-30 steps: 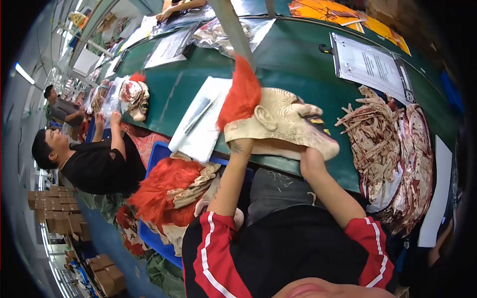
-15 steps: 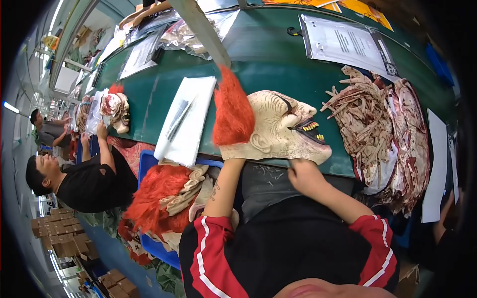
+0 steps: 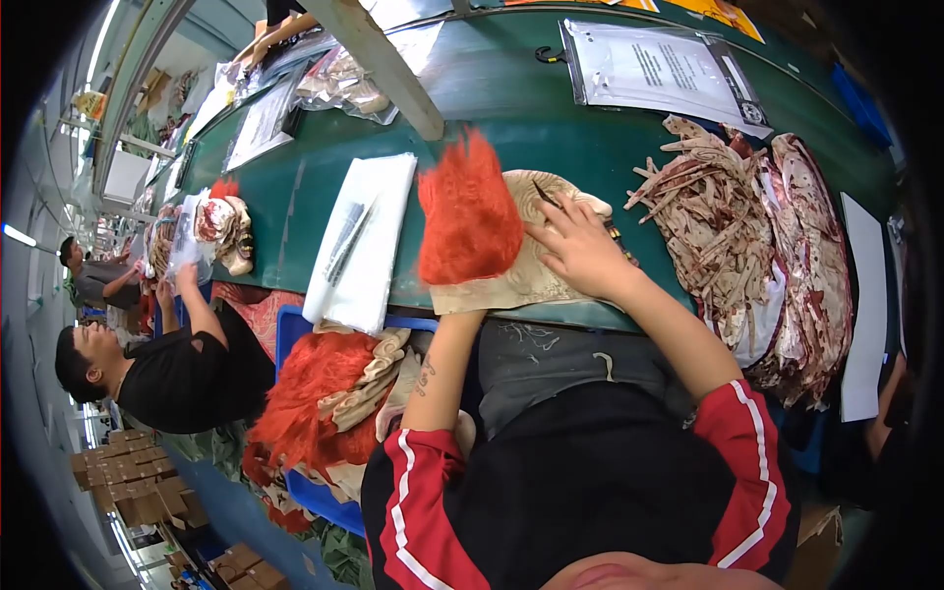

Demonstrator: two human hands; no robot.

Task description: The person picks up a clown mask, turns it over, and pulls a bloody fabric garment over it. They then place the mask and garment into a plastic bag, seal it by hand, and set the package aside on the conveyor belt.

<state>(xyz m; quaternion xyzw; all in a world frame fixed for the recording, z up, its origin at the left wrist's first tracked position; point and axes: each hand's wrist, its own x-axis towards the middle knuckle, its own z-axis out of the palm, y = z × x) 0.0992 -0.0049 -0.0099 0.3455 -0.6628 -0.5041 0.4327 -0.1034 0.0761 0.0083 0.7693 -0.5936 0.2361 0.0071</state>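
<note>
While the red-haired mask is lying at twelve o'clock on the tabletop, we are resting our splayed right hand on it, our hidden left hand's grip being impossible to tell.

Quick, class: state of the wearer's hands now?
Left hand: hidden by the red-haired, cream, rubbery mask; state cannot be told.
Right hand: open, spread on the mask's face.

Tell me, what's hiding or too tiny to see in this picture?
In the head view:
Left grip: hidden by the mask.
Part of the mask: covered by the right grip.
Print on the package: too small to read.
Orange sheets: cut off by the top edge.
</note>
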